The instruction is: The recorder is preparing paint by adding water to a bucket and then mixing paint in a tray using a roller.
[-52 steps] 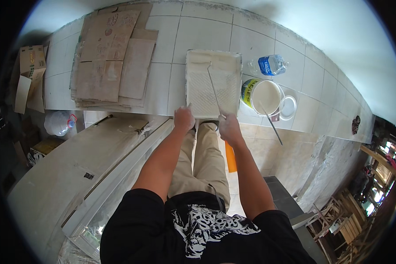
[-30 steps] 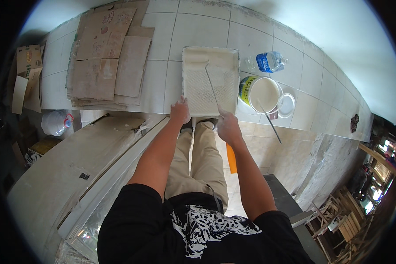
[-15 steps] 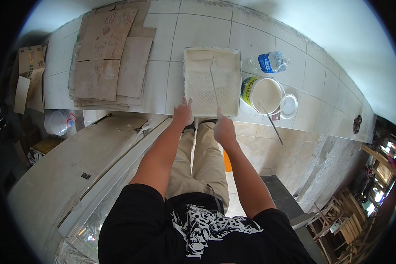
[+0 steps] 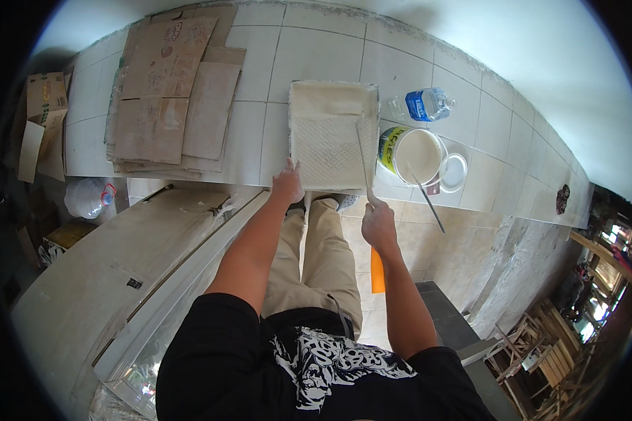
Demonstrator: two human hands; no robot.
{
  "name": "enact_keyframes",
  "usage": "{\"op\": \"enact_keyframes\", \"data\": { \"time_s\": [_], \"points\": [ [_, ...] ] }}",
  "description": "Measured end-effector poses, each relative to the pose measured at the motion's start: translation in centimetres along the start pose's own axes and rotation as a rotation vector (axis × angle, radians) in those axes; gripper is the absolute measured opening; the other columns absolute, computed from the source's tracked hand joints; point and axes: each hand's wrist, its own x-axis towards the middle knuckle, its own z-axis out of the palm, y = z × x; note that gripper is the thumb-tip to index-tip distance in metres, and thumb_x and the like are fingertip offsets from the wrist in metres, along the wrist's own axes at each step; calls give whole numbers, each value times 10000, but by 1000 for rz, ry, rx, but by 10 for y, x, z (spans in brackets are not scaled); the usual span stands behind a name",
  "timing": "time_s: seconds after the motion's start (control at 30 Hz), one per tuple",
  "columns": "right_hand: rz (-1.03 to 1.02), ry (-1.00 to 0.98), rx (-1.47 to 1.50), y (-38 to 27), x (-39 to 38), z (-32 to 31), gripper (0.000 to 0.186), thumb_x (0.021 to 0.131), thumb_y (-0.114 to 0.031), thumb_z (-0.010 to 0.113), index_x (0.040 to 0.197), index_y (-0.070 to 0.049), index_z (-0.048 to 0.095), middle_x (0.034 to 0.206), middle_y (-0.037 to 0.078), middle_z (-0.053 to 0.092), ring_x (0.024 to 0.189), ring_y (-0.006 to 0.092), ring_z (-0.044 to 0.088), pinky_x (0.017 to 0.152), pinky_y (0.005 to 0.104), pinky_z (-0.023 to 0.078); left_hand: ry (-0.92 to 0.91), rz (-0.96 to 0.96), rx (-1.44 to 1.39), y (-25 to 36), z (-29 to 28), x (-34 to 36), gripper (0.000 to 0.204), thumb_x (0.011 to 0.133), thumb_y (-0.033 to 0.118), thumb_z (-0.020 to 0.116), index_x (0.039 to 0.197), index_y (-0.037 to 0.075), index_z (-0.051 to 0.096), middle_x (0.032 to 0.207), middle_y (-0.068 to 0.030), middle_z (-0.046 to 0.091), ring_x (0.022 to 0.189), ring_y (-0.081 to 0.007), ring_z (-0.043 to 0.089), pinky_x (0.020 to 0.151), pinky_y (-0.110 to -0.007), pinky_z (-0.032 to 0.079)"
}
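A paint tray (image 4: 293, 133), cream-coated with a ribbed slope, lies on the tiled surface ahead of me. My left hand (image 4: 288, 184), smudged with pale paint, grips the tray's near left corner. In my right hand (image 4: 379, 223) is the handle end of a paint roller (image 4: 363, 151). Its thin rod runs up over the right part of the tray, and its paint-covered head blends into the paint at the far end. Right of the tray stands an open bucket of cream paint (image 4: 419, 156) with a stick (image 4: 432, 205) leaning out of it.
Flattened cardboard (image 4: 151, 130) is stacked at the left. A clear plastic bottle with a blue label (image 4: 428, 105) lies beyond the bucket, and a round white lid (image 4: 455, 172) sits beside it. A large clear jug (image 4: 90, 198) stands lower left.
My right hand has moved right and closer to me, drawing the roller's handle past the tray's near edge. The roller's rod has shifted right. My left hand stays at the tray corner.
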Motion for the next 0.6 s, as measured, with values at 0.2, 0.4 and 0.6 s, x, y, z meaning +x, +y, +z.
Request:
{"op": "enact_keyframes", "data": {
  "time_s": [0.2,0.4,0.6],
  "points": [
    [-107,140,24,16,38,37,522,888,-24,506,1407,29,504,900,328,652,875,486,645,777,534,503,-23,-22,2,-4,2,5,817,821,123,600,1571,134,277,1643,-215,182,1348,-369,479,1093,-608,378],
    [-45,-100,-216,-1,32,51,696,816,18,510,1501,-48,410,903,302,669,868,484,656,784,549,519,-11,-12,-6,-3,3,3,804,826,128,594,1567,127,284,1643,-209,186,1347,-378,477,1101,-600,373],
    [15,-93,-189,-6,-14,22,697,841,-11,538,1519,-79,389,859,322,659,831,487,661,773,558,523,-5,-29,-8,-3,2,1,796,821,138,597,1560,115,302,1645,-211,175,1334,-376,489,1092,-596,382]
  ]
}}
